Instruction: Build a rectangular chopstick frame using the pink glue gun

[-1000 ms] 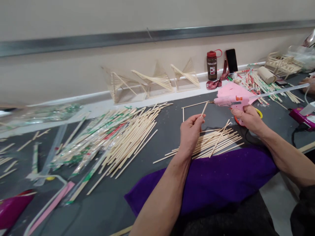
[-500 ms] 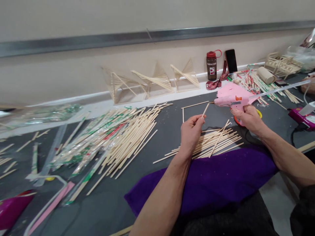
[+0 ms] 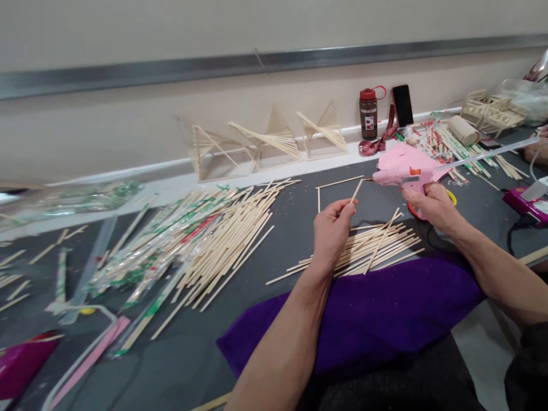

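In our left hand (image 3: pixel 335 229) we pinch a wooden stick (image 3: pixel 357 192), its free end jutting past the thumb, just beside the nozzle (image 3: pixel 368 179) of the pink glue gun (image 3: pixel 398 175) our right hand (image 3: pixel 433 208) grips above the worktop (image 3: pixel 180 365).

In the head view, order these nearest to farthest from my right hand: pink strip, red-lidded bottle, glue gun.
1. Glue gun: held in your right hand.
2. Red-lidded bottle: beyond, by the wall.
3. Pink strip: lower left.
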A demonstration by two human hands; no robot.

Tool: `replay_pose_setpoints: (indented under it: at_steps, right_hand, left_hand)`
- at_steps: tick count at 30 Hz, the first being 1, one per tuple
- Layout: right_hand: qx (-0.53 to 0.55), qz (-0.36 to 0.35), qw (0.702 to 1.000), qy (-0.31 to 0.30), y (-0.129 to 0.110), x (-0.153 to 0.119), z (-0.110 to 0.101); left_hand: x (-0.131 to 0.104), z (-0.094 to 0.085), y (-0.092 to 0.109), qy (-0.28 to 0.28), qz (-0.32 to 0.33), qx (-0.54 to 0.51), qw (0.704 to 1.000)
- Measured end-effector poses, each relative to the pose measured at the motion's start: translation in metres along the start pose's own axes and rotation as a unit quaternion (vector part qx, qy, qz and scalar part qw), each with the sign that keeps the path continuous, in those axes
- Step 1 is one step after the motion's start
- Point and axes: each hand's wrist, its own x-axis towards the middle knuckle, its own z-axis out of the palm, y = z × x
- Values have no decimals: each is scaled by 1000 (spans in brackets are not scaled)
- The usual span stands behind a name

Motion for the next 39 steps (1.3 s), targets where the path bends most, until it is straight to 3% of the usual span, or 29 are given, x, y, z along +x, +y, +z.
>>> replay_pose_setpoints:
  at_steps: [21, 35, 39]
  right_hand:
    - [22, -5, 999, -26, -4, -1, 1]
    - [-26, 4, 999, -18, -5, -1, 0]
    - [-33, 6, 999, 12, -1, 0, -1]
  left_hand:
    - [-1, -1, 3, -5, -3, 15, 1000]
    - [1, -2, 0, 4, 17, 37, 999]
    - [1, -3, -1, 4, 22, 46, 999]
